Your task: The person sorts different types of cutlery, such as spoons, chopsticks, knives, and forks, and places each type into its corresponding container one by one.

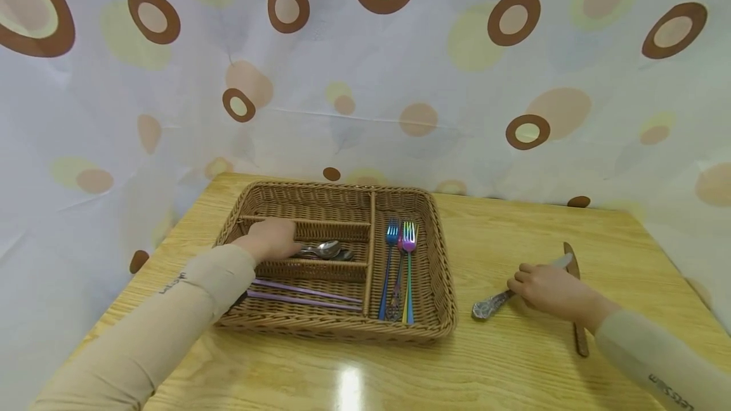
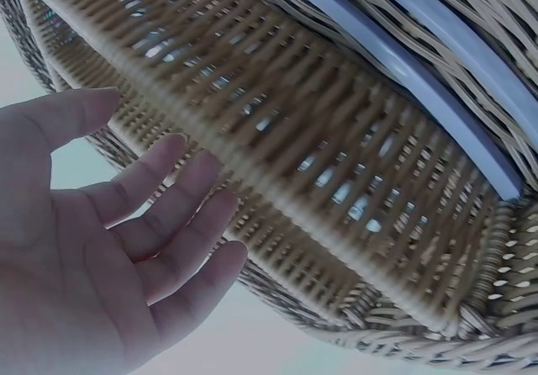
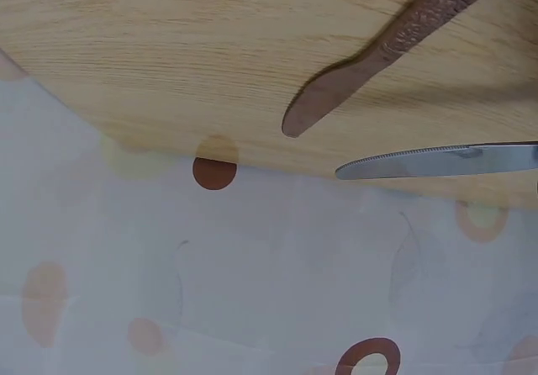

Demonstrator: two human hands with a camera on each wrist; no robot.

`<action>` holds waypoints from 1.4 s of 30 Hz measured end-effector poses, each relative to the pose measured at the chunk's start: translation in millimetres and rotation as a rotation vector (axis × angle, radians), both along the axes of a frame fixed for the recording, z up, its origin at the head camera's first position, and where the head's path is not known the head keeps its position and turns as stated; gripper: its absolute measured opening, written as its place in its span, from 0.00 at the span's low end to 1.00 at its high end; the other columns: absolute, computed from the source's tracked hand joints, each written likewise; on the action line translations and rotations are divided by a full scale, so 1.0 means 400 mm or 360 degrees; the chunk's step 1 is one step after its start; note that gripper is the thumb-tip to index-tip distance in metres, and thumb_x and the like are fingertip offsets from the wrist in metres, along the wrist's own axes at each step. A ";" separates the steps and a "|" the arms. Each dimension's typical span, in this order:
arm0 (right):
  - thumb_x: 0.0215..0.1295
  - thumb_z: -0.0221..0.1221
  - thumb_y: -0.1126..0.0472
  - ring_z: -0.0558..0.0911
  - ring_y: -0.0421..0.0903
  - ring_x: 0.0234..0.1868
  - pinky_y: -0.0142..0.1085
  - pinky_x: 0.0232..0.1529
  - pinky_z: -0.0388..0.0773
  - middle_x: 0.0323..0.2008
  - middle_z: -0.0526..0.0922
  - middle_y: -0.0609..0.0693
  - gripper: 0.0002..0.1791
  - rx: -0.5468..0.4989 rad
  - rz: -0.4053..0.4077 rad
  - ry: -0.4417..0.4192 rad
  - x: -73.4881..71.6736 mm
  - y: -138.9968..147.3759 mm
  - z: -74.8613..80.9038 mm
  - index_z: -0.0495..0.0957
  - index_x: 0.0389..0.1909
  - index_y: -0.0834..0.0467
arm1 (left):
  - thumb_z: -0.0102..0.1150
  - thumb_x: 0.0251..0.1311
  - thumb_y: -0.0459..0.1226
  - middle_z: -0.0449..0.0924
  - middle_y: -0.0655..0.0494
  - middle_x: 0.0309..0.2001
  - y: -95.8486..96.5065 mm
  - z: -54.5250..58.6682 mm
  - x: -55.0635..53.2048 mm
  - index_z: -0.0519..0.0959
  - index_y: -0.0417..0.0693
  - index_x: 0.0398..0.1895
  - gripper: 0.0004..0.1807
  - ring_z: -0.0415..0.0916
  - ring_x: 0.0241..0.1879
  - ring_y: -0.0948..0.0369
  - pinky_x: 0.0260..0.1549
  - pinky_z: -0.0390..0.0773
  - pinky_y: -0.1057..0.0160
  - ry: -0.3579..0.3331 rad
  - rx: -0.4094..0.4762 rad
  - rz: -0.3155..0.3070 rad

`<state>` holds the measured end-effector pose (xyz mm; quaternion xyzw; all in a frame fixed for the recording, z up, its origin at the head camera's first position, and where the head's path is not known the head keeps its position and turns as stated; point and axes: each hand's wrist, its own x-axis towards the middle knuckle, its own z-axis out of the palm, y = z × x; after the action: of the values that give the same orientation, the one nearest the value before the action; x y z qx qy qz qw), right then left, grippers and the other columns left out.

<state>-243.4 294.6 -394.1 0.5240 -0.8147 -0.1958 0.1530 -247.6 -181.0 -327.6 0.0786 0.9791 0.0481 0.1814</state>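
My left hand (image 1: 271, 238) is over the spoon compartment of a wicker cutlery basket (image 1: 408, 335). Its fingers are spread and slightly bent, holding nothing in the left wrist view. Several metal spoons (image 1: 329, 249) lie just right of the fingertips. On the table to the right, my right hand (image 1: 548, 290) grips a silver table knife with an ornate handle (image 1: 485, 308). Its serrated blade (image 3: 437, 161) points away and overlaps a brown knife (image 1: 580, 338) in the head view. That brown knife lies on the wood, partly hidden by the right wrist.
Purple chopsticks (image 1: 308, 300) lie in the basket's front compartment. Several colourful forks (image 1: 409, 240) fill part of the right-hand one. A thin wicker divider (image 1: 370, 271) separates them. The wooden table (image 1: 485, 227) ends at a patterned cloth (image 1: 457, 94) behind.
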 end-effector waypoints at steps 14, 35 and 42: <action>0.72 0.19 0.55 0.68 0.39 0.22 0.27 0.21 0.66 0.21 0.73 0.44 0.32 -0.0361 0.0236 0.0098 -0.007 -0.055 0.079 0.73 0.25 0.56 | 0.50 0.66 0.45 0.62 0.60 0.14 0.059 0.008 0.005 0.67 0.52 0.15 0.20 0.59 0.15 0.64 0.16 0.60 0.66 0.0130 0.0145 -0.0071; 0.41 0.64 0.67 0.63 0.36 0.21 0.27 0.20 0.64 0.18 0.68 0.41 0.11 -0.0450 0.0014 -0.0133 0.028 -0.242 0.147 0.71 0.21 0.52 | 0.53 0.63 0.51 0.80 0.58 0.32 0.244 0.030 0.047 0.79 0.49 0.38 0.16 0.76 0.28 0.63 0.28 0.75 0.63 0.0306 0.0289 -0.0430; 0.43 0.64 0.65 0.68 0.37 0.22 0.29 0.22 0.68 0.19 0.72 0.42 0.07 -0.0398 -0.0229 -0.0292 0.051 -0.321 0.172 0.74 0.22 0.54 | 0.57 0.58 0.55 0.82 0.60 0.35 0.297 0.023 0.062 0.79 0.49 0.50 0.24 0.74 0.28 0.66 0.25 0.74 0.67 0.0281 0.0273 -0.0579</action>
<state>-222.8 166.0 -325.3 0.4569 -0.8786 -0.0547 0.1277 -222.9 -62.4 -318.3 0.2729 0.9532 0.0905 0.0932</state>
